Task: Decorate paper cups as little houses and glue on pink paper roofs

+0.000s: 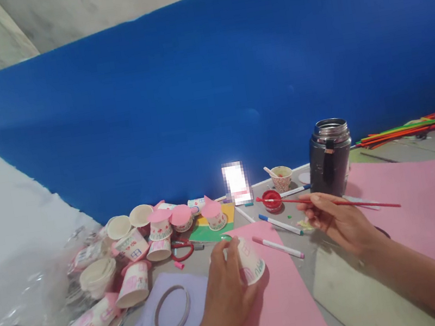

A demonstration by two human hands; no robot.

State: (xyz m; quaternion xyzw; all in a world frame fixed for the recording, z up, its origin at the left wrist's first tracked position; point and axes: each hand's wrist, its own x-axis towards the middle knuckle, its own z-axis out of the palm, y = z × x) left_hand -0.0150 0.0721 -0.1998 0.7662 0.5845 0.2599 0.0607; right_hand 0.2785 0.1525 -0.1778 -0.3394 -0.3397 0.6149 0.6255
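Left hand (226, 283) grips a cup (250, 257), its green marks (261, 269) unreadable; right hand (340, 223) pinches a red brush (364, 203).

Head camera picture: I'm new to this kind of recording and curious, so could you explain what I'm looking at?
There is no machine here, just a person's two bare hands. The single picture comes from a camera worn on the head, looking forward and down.

The fingers of the left hand hold a decorated paper cup over pink paper. The right hand holds a red paintbrush, which crosses the view of a red paint pot; whether they touch, I can't tell.

More decorated cups lie on the left, near red-handled scissors. A pink-capped marker lies between the hands, and an open dark flask stands behind the right hand.
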